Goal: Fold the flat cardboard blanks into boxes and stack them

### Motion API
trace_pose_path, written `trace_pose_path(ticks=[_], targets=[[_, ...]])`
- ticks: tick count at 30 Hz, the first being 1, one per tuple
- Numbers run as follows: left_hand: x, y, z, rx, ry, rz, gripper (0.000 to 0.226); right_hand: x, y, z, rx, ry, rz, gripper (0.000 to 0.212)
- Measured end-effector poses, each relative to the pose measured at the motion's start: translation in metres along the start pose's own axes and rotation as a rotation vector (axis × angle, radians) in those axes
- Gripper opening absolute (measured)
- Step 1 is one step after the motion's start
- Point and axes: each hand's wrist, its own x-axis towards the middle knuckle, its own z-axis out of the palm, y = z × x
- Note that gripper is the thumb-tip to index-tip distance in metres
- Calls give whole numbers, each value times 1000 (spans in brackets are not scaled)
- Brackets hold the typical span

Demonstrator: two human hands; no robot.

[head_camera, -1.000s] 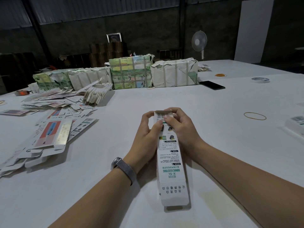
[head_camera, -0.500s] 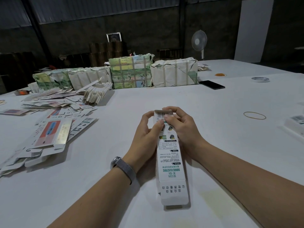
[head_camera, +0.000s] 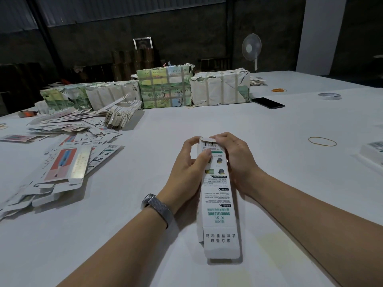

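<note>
A long white box (head_camera: pixel 217 204) with green print lies lengthwise on the white table (head_camera: pixel 269 162), its near end flap open and pointing at me. My left hand (head_camera: pixel 187 168) grips its far end from the left, thumb on the top face by the barcode. My right hand (head_camera: pixel 234 156) grips the same end from the right, fingers curled over the far end flap. Flat cardboard blanks (head_camera: pixel 62 162) lie scattered on the left of the table. A finished white box (head_camera: pixel 373 151) shows at the right edge.
Wrapped bundles (head_camera: pixel 165 88) stand in a row at the back. A fanned pile of blanks (head_camera: pixel 122 112) leans by them. A black phone (head_camera: pixel 270 103), a tape roll (head_camera: pixel 329 96) and a rubber band (head_camera: pixel 322 141) lie to the right. A fan (head_camera: pixel 251 47) stands behind.
The fingers of both hands have shifted slightly at the box's far end, over the end flap. The box has stayed in place.
</note>
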Motion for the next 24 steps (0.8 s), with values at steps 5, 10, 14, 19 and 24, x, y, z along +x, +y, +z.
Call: trace_pose_path(ticks=[5,10,14,19,24], targets=[[0,1,0,-12,5,-2,40,1,0,-2,-14,-29,3,18],[1,-2,-1,3,-1,-5,37,1,-1,-4,-4,-43,43,33],[2,-2,0,8,-1,15,37,2,0,-5,-3,-43,45,31],[1,-3,0,23,-1,31,40,2,-1,-5,-19,-62,61,25],[1,-2,-1,32,-9,40,28,5,3,-6,-42,-81,63,26]])
